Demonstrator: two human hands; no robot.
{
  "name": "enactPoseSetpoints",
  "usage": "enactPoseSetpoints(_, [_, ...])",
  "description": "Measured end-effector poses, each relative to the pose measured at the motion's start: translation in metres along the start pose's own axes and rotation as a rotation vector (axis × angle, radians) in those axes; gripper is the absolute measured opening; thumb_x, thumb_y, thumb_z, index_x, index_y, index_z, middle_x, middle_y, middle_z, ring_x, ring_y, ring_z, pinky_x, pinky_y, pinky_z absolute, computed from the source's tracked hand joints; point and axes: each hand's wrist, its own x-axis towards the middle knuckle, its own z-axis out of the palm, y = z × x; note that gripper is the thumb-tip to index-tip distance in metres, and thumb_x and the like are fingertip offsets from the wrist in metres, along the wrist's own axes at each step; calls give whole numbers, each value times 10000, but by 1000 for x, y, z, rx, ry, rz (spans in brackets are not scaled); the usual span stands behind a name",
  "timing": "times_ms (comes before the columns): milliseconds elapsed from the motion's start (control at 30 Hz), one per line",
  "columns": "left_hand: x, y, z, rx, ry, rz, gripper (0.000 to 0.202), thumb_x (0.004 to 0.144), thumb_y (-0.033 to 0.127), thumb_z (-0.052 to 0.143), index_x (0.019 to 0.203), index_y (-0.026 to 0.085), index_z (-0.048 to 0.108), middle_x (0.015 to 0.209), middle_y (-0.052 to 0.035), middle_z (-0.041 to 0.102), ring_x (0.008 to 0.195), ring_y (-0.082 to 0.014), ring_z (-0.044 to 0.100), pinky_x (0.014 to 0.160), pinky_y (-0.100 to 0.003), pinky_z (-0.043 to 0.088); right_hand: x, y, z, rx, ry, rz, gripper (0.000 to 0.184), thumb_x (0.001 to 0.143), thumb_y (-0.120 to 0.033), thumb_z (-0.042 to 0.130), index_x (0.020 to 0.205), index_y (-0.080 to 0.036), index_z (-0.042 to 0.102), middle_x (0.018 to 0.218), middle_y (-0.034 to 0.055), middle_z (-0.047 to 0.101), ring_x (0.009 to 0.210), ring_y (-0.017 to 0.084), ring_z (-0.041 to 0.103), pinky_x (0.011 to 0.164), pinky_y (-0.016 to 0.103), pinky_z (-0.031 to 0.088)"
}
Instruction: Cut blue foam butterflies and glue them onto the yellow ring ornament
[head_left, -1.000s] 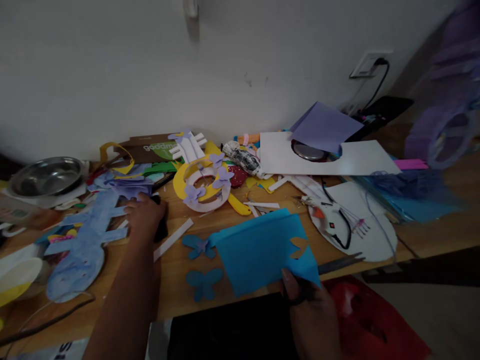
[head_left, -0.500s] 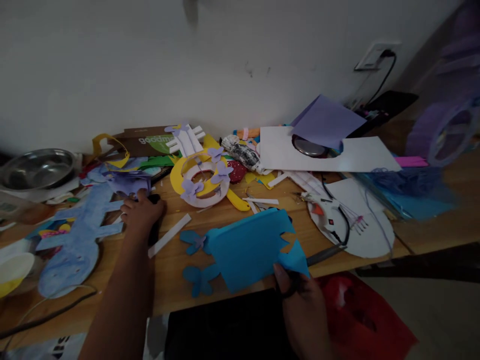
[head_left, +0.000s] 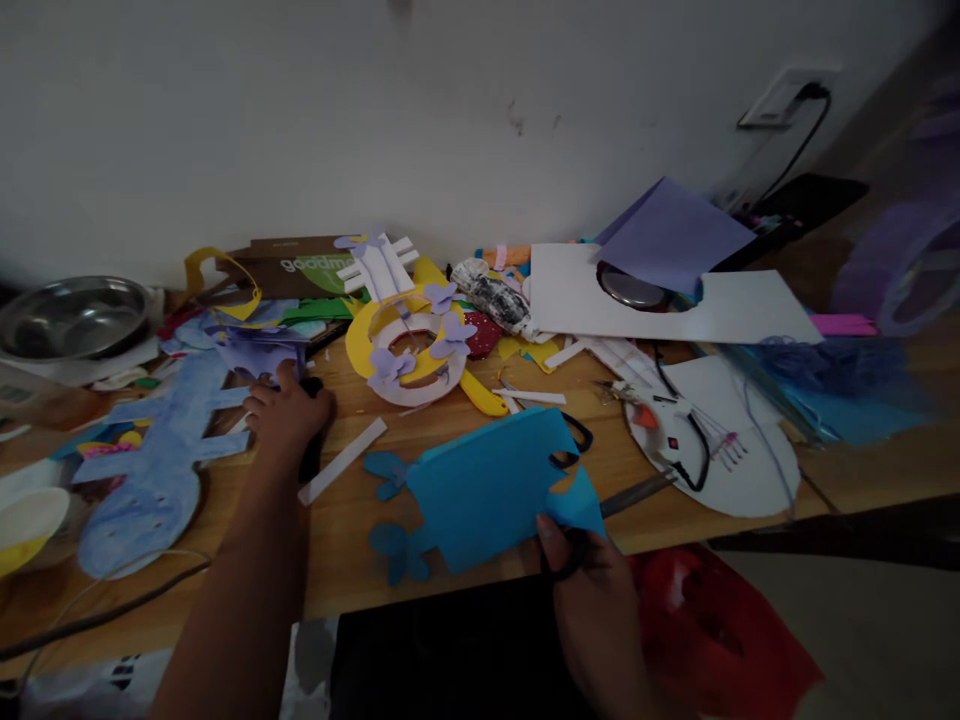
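Note:
My right hand [head_left: 596, 600] is at the near edge of the wooden table [head_left: 352, 570], closed on the lower right corner of a blue paper sheet [head_left: 487, 485] with a notch cut into its right side. A black scissor loop [head_left: 564, 558] sits round its fingers, and grey blades [head_left: 637, 492] stick out to the right. My left hand [head_left: 289, 415] lies further left, its fingers curled over a small black object [head_left: 311, 455]. Two blue butterfly cutouts [head_left: 386, 475] lie by the sheet's left edge. A white strip [head_left: 341, 460] lies beside my left hand.
A light blue paper figure [head_left: 157, 450] and a metal bowl [head_left: 75, 320] are at the left. A yellow and white ring with purple butterflies [head_left: 409, 355] is in the middle. A glue gun [head_left: 667, 430], holed white card [head_left: 735, 315] and purple sheet [head_left: 675, 235] are at the right. A red bag [head_left: 720, 630] lies below.
My right hand has carried the blue sheet left and a little toward me, and the sheet has tilted. My left hand has stayed on the black object.

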Motion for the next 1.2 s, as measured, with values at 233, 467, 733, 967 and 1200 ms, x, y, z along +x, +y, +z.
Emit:
enactPoseSetpoints(233, [-3,-2,-3,-25,-6,4,798,831,520,591,1504,179,333,1452,-278,408,1355,-490,390,1064,-600,334,0,2,3,9,22,23,436,613,-448,896,917,-188,724,929,84,784,876,259,721,861,396,574])
enactPoseSetpoints(467, [-4,-4,-5,-54,11,-10,878,790,525,647,1483,83,342,1412,-331,431,1351,-512,387,1069,-612,337,2,12,-3,53,-40,27,370,666,-387,874,944,-195,722,967,76,775,893,245,708,866,388,563])
enactPoseSetpoints(733, [-80,-4,-34,-361,34,313,628,876,473,544,1378,95,533,1477,-247,451,1385,-458,389,1128,-619,302,-2,2,3,169,31,15,303,686,-395,862,843,-213,677,832,22,731,771,185,667,731,317,554])
enactPoseSetpoints(967, [-248,34,-33,-1528,-865,-187,358,682,555,788,861,248,741,896,-126,758,899,-318,710,781,-413,589,7,-14,16,86,-9,-38,320,747,-450,820,919,-217,684,911,43,741,853,208,682,786,342,563])
enactPoseSetpoints(1200, [-254,68,-37,-1628,-831,-355,286,660,428,871,719,197,713,699,-51,735,652,-164,679,673,-255,569,11,-30,11,-108,-49,-124,309,689,-406,856,849,-185,711,801,54,743,748,211,689,719,320,571])
